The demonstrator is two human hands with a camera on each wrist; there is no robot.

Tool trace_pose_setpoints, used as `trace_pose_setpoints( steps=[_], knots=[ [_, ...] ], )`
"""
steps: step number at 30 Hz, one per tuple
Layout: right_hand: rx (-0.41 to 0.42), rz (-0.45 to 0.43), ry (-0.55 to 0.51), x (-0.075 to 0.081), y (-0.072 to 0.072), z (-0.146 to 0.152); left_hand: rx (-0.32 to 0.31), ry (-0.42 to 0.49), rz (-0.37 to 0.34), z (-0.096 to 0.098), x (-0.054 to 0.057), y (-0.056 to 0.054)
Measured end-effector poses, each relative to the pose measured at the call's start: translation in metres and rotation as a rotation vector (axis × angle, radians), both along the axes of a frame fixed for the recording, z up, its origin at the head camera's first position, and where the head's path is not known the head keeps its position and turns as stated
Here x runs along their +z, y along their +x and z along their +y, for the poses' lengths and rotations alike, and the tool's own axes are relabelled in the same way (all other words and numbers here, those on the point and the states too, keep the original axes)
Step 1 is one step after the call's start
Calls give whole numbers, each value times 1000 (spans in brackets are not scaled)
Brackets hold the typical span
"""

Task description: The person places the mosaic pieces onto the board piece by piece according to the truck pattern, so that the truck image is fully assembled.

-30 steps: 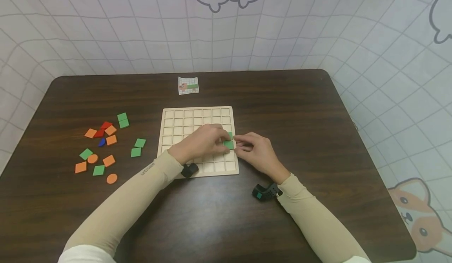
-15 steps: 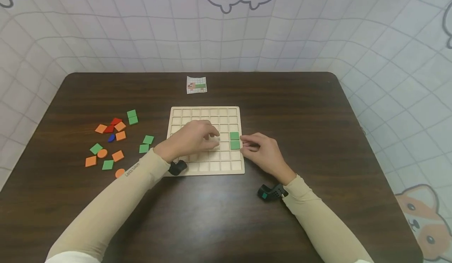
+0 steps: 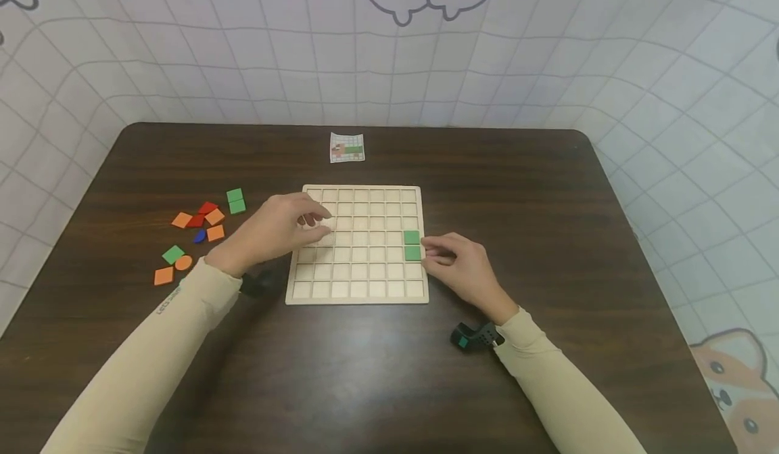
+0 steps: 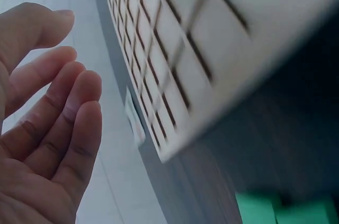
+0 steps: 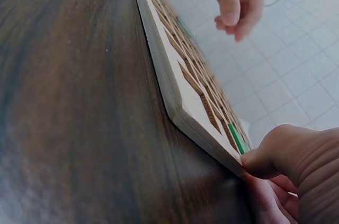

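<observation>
A pale wooden grid board (image 3: 358, 302) lies mid-table. Two green square tiles (image 3: 412, 245) sit one behind the other in cells along its right side. My right hand (image 3: 462, 271) holds the board's right edge beside these tiles; in the right wrist view its thumb (image 5: 259, 161) is at the rim, with the other fingers lower and partly hidden. Over the board's left part is my left hand (image 3: 274, 227), raised, with nothing between its loosely bent fingers. The left wrist view shows this hand (image 4: 47, 107) with thumb and fingertips apart.
Left of the board lie loose tiles: green squares (image 3: 236, 201), orange squares (image 3: 163, 276), red pieces (image 3: 207, 208), a blue half-round (image 3: 199, 236) and an orange disc (image 3: 183, 262). The left forearm covers part of that area. Behind the board is a small printed picture card (image 3: 347, 148).
My left hand has left the green tiles on the board's right side and moved left across the board, fingers empty. The right hand stays at the right edge. The head view has shifted slightly.
</observation>
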State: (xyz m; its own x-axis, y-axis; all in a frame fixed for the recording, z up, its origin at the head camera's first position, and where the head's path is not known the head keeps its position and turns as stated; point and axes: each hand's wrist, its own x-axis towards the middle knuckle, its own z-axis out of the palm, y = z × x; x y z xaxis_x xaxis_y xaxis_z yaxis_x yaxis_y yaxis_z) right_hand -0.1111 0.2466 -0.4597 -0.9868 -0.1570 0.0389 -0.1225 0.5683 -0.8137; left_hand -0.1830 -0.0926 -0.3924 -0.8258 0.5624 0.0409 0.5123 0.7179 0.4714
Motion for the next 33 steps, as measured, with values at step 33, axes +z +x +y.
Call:
trace_pose_setpoints(
  steps=[33],
  knots=[
    [-5,-1,-24,0,0,-2,135,-29,-215,-101,-23,2]
  ],
)
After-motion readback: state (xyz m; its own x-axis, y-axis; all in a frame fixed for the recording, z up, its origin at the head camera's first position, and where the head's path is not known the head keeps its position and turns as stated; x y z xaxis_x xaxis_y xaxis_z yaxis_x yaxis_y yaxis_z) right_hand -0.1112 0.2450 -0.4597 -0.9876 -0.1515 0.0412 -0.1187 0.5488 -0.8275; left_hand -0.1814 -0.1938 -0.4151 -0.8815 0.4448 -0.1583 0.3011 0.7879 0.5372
